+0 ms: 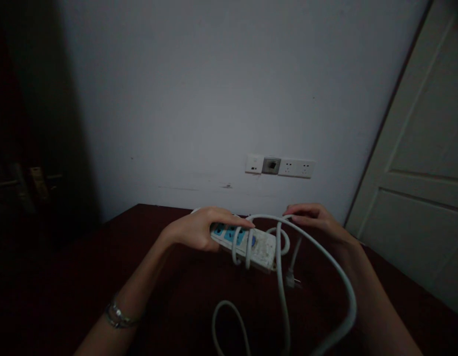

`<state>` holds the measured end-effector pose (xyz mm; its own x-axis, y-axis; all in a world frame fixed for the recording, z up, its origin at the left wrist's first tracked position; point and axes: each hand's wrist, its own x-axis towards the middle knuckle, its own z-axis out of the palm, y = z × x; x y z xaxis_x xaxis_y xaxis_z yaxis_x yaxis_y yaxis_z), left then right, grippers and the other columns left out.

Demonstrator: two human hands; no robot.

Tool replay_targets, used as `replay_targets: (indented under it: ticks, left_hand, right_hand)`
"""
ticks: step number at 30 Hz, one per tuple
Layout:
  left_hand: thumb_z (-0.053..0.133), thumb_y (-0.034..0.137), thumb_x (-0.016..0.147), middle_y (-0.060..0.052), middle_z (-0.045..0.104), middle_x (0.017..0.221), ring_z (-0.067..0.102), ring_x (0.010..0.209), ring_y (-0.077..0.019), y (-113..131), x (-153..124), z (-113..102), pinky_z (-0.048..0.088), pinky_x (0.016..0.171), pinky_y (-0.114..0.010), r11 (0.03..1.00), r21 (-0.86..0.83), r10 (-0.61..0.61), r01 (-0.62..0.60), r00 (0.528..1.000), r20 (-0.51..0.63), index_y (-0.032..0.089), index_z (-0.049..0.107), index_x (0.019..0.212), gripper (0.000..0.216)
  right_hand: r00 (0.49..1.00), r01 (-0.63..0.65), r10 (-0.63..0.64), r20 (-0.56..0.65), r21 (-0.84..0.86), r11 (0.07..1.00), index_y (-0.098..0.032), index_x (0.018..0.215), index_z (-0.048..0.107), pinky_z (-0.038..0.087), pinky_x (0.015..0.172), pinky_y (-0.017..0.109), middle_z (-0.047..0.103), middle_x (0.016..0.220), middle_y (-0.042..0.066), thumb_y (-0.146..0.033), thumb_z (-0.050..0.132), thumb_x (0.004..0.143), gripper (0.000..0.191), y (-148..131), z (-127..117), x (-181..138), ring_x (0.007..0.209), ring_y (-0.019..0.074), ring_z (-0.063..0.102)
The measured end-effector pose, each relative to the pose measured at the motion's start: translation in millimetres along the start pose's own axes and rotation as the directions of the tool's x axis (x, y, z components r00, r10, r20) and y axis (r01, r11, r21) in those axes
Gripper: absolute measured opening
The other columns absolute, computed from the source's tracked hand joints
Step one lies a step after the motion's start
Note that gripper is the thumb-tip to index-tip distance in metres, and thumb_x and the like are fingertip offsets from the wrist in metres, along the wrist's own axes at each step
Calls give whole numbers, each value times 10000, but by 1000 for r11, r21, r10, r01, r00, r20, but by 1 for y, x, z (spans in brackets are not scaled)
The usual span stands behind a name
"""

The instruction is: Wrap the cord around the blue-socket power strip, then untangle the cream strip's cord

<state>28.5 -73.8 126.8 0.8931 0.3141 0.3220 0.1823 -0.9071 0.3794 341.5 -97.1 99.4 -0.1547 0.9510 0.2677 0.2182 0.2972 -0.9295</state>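
Observation:
My left hand [199, 229] is closed around one end of a white power strip [266, 247] with blue sockets, holding it tilted above a dark red table. White cord [249, 249] is looped around the strip's middle. My right hand [312, 216] pinches the cord between thumb and fingers, to the right of the strip. From there long loops of cord [343, 282] hang toward me. The plug [291, 280] dangles on its short length of cord below my right hand, its prongs pointing right.
The dark red table [169, 291] reaches to a pale wall [199, 99]. Wall sockets [296, 168] and a grey wall plate [270, 165] sit above its back edge. A panelled door [417, 198] stands at right; a metal handle [39, 183] shows in the shadow at left.

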Motion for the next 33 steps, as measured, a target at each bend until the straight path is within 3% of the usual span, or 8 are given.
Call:
replay_targets:
  ticks: [8,13,18,21,25,29,31,33]
  left_hand:
    - [574,104,625,-37,630,1084,567,946,-209,-1,2,3,416,835,-335,983,169,-67,69,998,-18,319,503,1283,695]
    - [563,135,669,-39,643,1015,570,922,-211,-9,0,0,414,836,-353,939,296,-153,176,983,-99,350,513,1269,639]
    - [640,196,654,-52,582,1233,569,1017,-207,-32,-11,-11,430,872,-347,989,-24,-148,146,982,-116,289,500,1287,655]
    - [680,200,595,-57,594,1225,578,1025,-232,-44,-19,-17,447,868,-375,964,-226,-168,138,979,-116,259,491,1296,729]
    - [689,201,547,-93,599,1215,569,1051,-266,-49,-26,-24,449,880,-408,924,-361,-202,122,960,-193,196,523,1272,743]
    - [674,184,566,-90,592,1228,570,1046,-239,-47,-25,-23,440,899,-399,951,-258,-242,172,933,-268,190,518,1273,724]
    - [658,185,591,-79,603,1213,577,1028,-225,-49,-21,-19,439,898,-388,968,-137,-244,212,925,-291,200,503,1286,713]
    - [635,188,620,-75,613,1195,582,1009,-216,-53,-17,-12,445,881,-375,972,-15,-227,235,917,-328,208,489,1299,695]
  right_hand:
    - [996,71,-75,-51,-82,994,-158,717,646,431,580,270,596,695,36,-447,730,609,320,4,-24,-5,633,156,549]
    - [967,98,-111,-228,-68,993,-191,688,668,413,559,256,600,743,41,-466,766,559,319,11,-41,-11,643,145,531]
    - [920,-10,-47,-389,-142,990,-174,831,696,332,445,237,588,687,41,-461,758,581,385,9,-57,-18,530,111,472]
    - [868,-87,-55,-494,-261,961,-155,900,691,257,383,228,562,622,22,-476,726,592,446,7,-62,-16,432,70,363]
    - [807,-167,-50,-589,-309,936,-153,910,680,290,352,212,588,647,30,-379,709,597,388,9,-61,-9,412,64,386]
    - [722,-58,53,-690,16,998,-159,818,644,257,290,140,468,508,-42,-209,692,603,226,8,-52,-1,374,40,360]
    - [778,86,145,-611,333,939,-172,752,598,295,287,96,415,494,-69,-127,663,613,160,2,-46,1,370,23,360]
    - [858,141,216,-467,617,774,-179,749,572,412,358,73,434,525,-64,-82,618,661,139,-6,-40,2,398,19,415]
